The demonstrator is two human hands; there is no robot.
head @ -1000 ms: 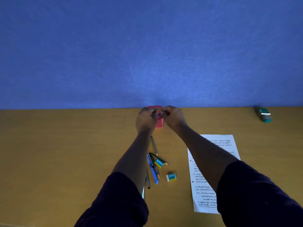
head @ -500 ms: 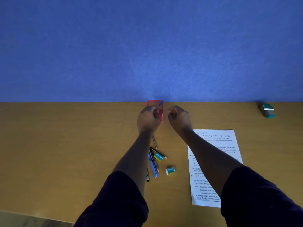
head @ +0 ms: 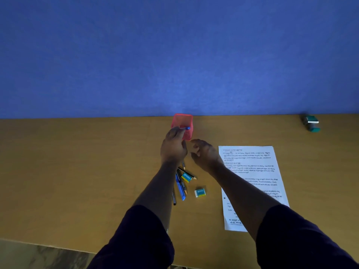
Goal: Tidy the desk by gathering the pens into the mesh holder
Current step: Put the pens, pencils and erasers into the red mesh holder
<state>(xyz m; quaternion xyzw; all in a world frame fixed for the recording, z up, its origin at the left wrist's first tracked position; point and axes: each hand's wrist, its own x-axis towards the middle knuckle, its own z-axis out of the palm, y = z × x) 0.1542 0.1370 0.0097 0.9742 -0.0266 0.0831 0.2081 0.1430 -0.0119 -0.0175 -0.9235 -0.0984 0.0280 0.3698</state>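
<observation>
A red mesh holder (head: pixel 184 121) stands at the desk's far edge against the blue wall. My left hand (head: pixel 173 146) is just in front of it, fingers pinched on a blue pen (head: pixel 186 128) whose tip lies across the holder's front wall. My right hand (head: pixel 205 153) hovers to the right and nearer me, fingers loosely curled and holding nothing. Below my hands lies a loose pile of pens and pencils (head: pixel 180 186), including a blue pen and a black one, partly hidden by my left forearm.
Two small teal-and-yellow eraser boxes (head: pixel 200 192) lie by the pile. A printed white sheet (head: pixel 250 171) lies to the right under my right forearm. A teal stapler-like object (head: pixel 311 123) sits far right by the wall. The desk's near edge runs lower left.
Both hands were together at the holder; my right hand has pulled back toward me and to the right. My left hand stays at the holder with the blue pen. The view tilted.
</observation>
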